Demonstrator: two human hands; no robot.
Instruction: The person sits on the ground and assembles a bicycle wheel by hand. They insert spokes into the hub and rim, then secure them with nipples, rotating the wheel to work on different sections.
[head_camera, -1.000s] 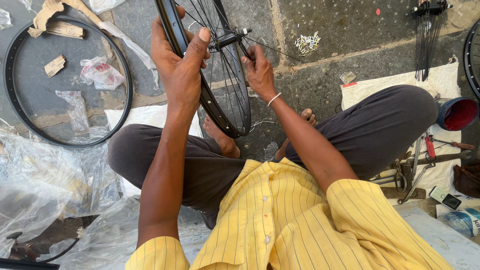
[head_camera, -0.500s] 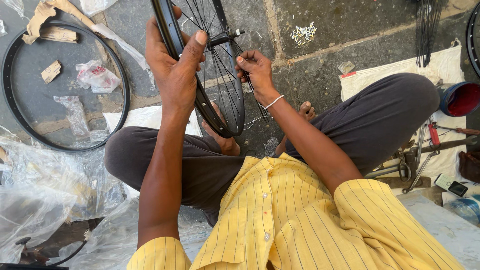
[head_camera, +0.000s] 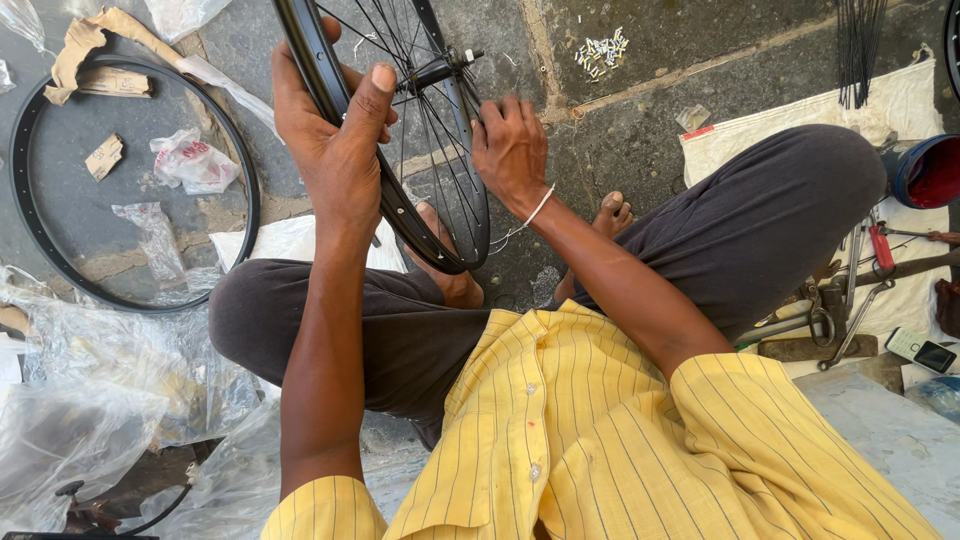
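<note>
Fingers of the left hand (head_camera: 335, 150) wrap the black metal bicycle wheel rim (head_camera: 395, 205) from the outer side, thumb laid across its near face: a firm clamp. Likely reason: the wheel stands on edge and would tip or roll without it. Fingers of the right hand (head_camera: 512, 150) curl in among the thin steel spokes (head_camera: 440, 150), fingertips pinched toward one spoke; whether anything small sits between them cannot be told. A thin white band circles that wrist.

Position: wheel upright between the crossed legs, lowest arc of the rim down by the bare foot (head_camera: 450, 280) and seemingly braced against it. Top of wheel runs out of frame.

Orientation: wheel plane roughly vertical and nearly edge-on to the camera, so it reads as a narrow ellipse. Its long axis runs from upper left, away from the body, down to lower right near the foot. The hub axle (head_camera: 445, 68) points sideways toward the person's right.

Surroundings: a second bare black rim (head_camera: 245, 190) lies flat on the stone floor to the left, with crumpled clear plastic wrap (head_camera: 70, 400) nearby. A small heap of silvery spoke nipples (head_camera: 600, 50) sits on the paving ahead. Hand tools (head_camera: 850, 300) rest on white cloth to the right.
</note>
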